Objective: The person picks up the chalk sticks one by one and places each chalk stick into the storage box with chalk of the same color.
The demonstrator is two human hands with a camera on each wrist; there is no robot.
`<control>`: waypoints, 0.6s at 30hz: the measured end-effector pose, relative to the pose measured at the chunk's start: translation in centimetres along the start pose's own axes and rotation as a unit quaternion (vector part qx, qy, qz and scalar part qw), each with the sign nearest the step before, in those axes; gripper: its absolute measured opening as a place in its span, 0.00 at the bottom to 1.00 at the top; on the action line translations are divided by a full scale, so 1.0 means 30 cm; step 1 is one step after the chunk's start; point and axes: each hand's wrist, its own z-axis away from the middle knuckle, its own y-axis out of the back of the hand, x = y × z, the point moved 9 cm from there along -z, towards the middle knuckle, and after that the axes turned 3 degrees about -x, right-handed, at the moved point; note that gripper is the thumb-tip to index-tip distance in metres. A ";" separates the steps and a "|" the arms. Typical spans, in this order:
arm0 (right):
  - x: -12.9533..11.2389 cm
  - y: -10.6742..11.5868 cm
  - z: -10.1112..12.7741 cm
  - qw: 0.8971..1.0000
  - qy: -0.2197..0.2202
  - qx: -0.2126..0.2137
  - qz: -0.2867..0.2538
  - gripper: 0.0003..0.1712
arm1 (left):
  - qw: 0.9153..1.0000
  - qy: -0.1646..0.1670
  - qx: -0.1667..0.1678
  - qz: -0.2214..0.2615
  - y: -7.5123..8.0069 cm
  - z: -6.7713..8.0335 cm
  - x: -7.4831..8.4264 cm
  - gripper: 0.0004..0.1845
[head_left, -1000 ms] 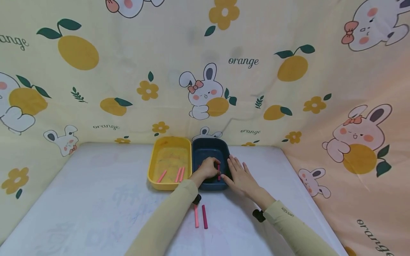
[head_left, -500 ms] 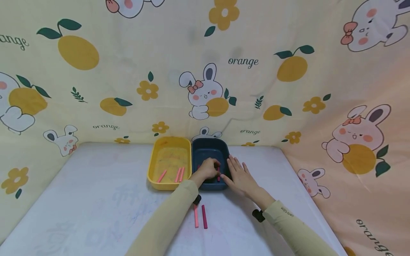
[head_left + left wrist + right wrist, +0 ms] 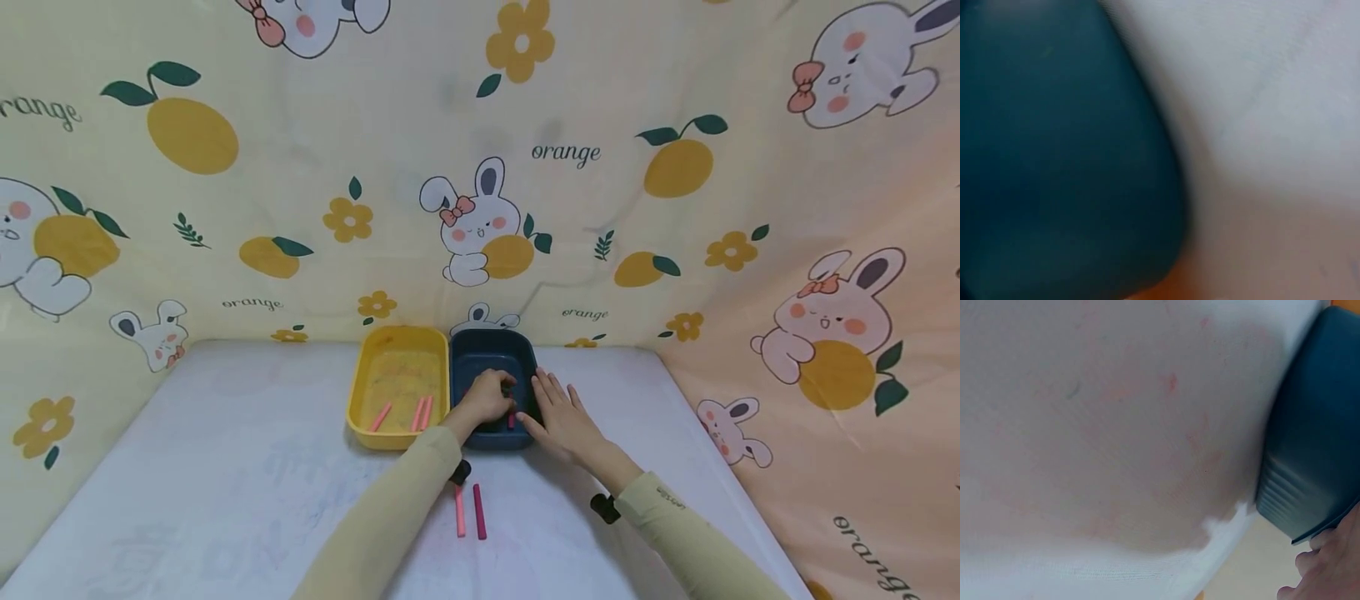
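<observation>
My left hand [image 3: 489, 397] reaches into the navy box [image 3: 491, 337], its fingers curled at a dark magenta stick [image 3: 512, 420] that looks like a crayon. Those fingers cover most of the stick. On the right wall of the same box rests my right hand [image 3: 562, 421], fingers straight and slightly spread. In the right wrist view, the right hand's fingers [image 3: 1310, 561] lie along the edge of the navy box [image 3: 1316, 437]. The left wrist view is filled by the outer wall of the navy box [image 3: 1072, 150]; the left hand's fingers are out of that view.
Left of the navy box, touching it, stands a yellow box [image 3: 397, 332] with several light pink sticks [image 3: 420, 414] inside. A light pink stick [image 3: 461, 515] and another magenta stick [image 3: 480, 512] lie on the white table [image 3: 247, 467] in front. Patterned cloth [image 3: 322, 125] hangs behind.
The left fingers now hide more of the magenta stick in the navy box. The head view has tilted slightly upward. The right hand keeps its place on the box wall.
</observation>
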 end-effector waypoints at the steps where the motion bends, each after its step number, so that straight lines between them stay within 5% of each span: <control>1: 0.001 0.000 0.001 1.000 -0.001 -0.001 0.002 0.48 | 1.000 -0.003 0.004 0.000 0.004 0.003 0.004 0.20; 18: -0.002 0.001 0.000 1.000 -0.006 0.002 0.002 0.48 | 0.993 -0.074 0.069 0.069 0.102 0.138 0.093 0.17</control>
